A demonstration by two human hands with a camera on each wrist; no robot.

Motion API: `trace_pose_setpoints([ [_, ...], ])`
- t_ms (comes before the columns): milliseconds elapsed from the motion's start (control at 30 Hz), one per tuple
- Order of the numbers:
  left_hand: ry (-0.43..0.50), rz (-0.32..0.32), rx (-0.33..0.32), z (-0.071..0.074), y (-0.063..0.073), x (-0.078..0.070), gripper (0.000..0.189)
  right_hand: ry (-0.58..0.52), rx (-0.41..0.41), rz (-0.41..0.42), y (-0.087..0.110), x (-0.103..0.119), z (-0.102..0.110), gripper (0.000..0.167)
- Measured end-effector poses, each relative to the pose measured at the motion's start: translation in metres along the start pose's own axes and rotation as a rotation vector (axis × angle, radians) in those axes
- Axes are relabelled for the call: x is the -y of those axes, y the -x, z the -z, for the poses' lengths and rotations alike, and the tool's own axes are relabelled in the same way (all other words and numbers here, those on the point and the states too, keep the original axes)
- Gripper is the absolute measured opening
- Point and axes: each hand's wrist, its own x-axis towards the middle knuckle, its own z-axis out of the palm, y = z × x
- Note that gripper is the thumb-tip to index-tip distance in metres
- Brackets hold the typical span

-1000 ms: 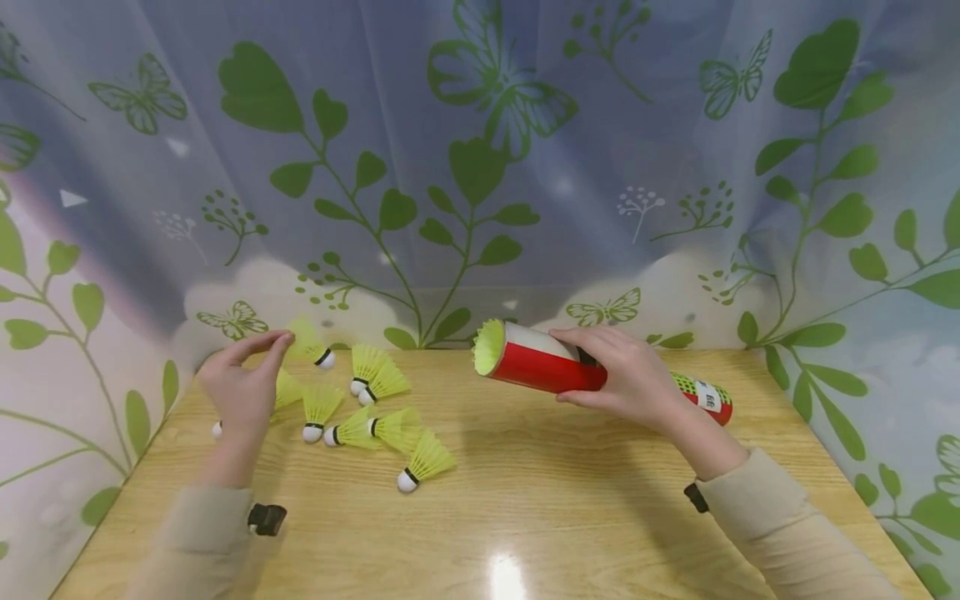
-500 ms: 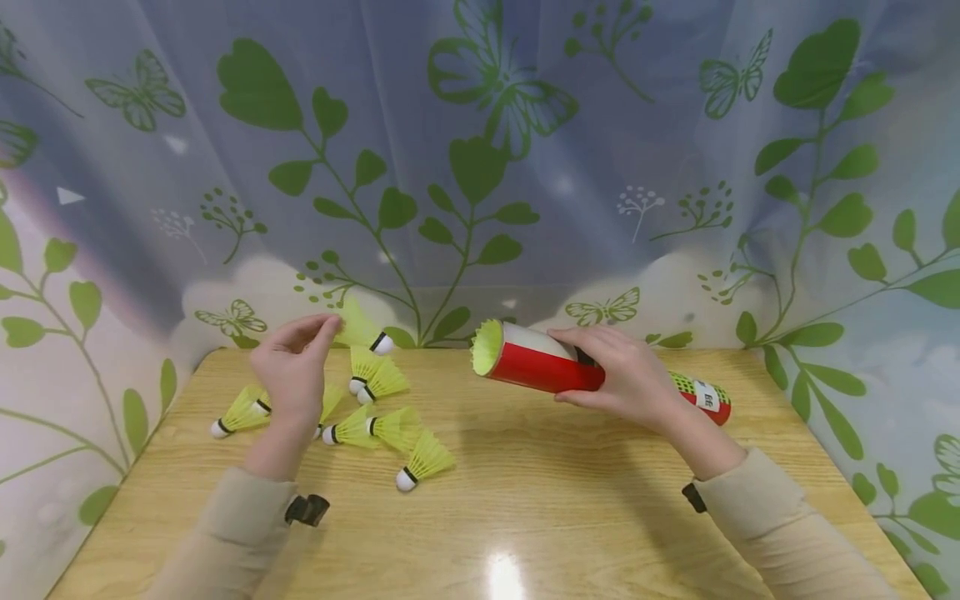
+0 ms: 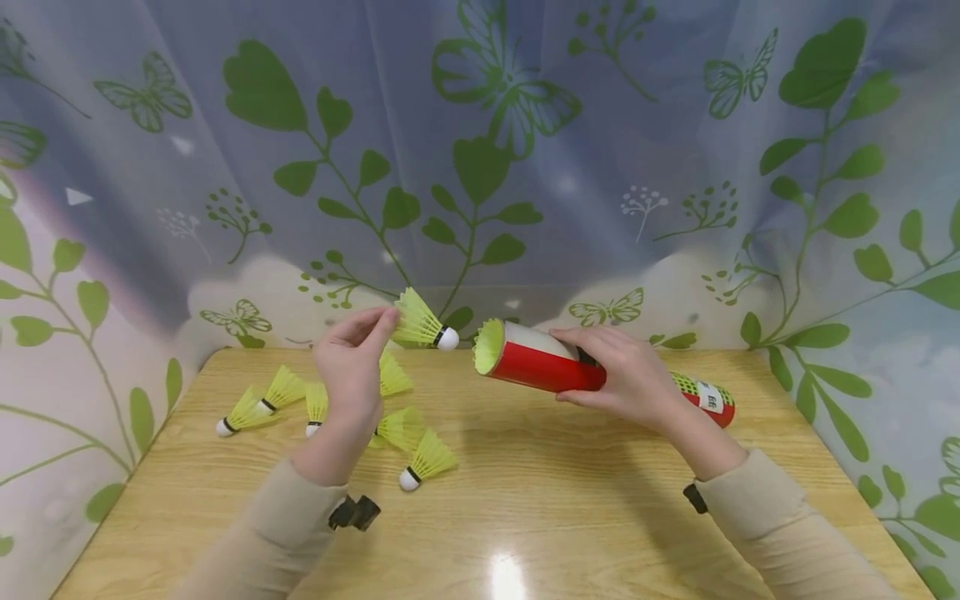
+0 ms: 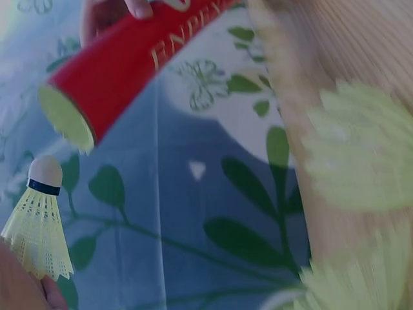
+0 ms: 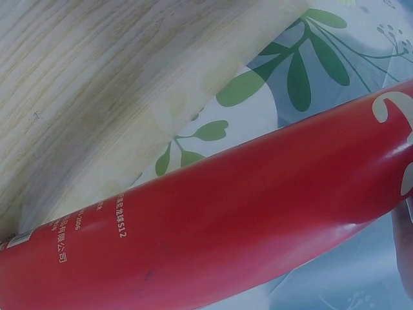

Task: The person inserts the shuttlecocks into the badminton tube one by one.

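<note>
My left hand pinches a yellow shuttlecock by the edge of its skirt, above the table. The shuttlecock's white cork points right, a short way from the mouth of a red shuttlecock tube. Yellow skirt feathers fill that mouth. My right hand grips the tube around its middle, with the mouth facing left and tipped slightly up. Beyond the right wrist shows a red end with green dots and a white label. In the left wrist view the cork is just below the tube's mouth.
Several yellow shuttlecocks, one of them nearest the front, lie scattered on the left of the wooden table. My left forearm partly covers some. A curtain printed with leaves and butterflies stands close behind the table and at both sides.
My left hand has moved right with the shuttlecock, bringing its cork close to the tube's mouth. The right hand and tube have stayed nearly still.
</note>
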Motion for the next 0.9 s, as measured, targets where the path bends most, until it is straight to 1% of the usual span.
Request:
trace_pose_setpoints([
  [167, 0.013, 0.027, 0.028, -0.019, 0.013, 0.001, 0.029, -0.003, 0.003, -0.011, 0.0, 0.0, 0.0, 0.083],
  [267, 0.02, 0.042, 0.043, -0.028, 0.02, 0.002, 0.026, -0.003, 0.007, -0.021, 0.001, 0.0, 0.001, 0.083],
  [467, 0.004, 0.077, 0.089, -0.038, 0.032, 0.009, 0.004, 0.001, 0.009, -0.027, 0.001, 0.001, 0.001, 0.083],
  [500, -0.001, 0.086, 0.1, -0.039, 0.034, 0.01, 0.004, 0.002, 0.008, -0.025, 0.001, 0.0, 0.001, 0.083],
  [567, -0.017, 0.102, 0.124, -0.041, 0.036, 0.011, 0.01, 0.001, 0.006, -0.024, 0.001, 0.0, 0.001, 0.083],
  [667, -0.056, 0.119, 0.161, -0.042, 0.038, 0.011, 0.014, -0.002, 0.003, -0.025, 0.0, 0.0, 0.001, 0.083],
  [733, -0.102, 0.118, 0.195, -0.041, 0.038, 0.012, 0.016, -0.004, 0.0, -0.025, 0.0, 0.0, 0.002, 0.083],
  [833, -0.209, 0.111, 0.266, -0.038, 0.036, 0.012, 0.014, 0.0, -0.001, -0.017, 0.0, -0.001, 0.001, 0.083],
  [900, -0.291, 0.095, 0.327, -0.036, 0.034, 0.012, 0.013, 0.007, -0.001, -0.008, 0.0, -0.001, 0.001, 0.083],
])
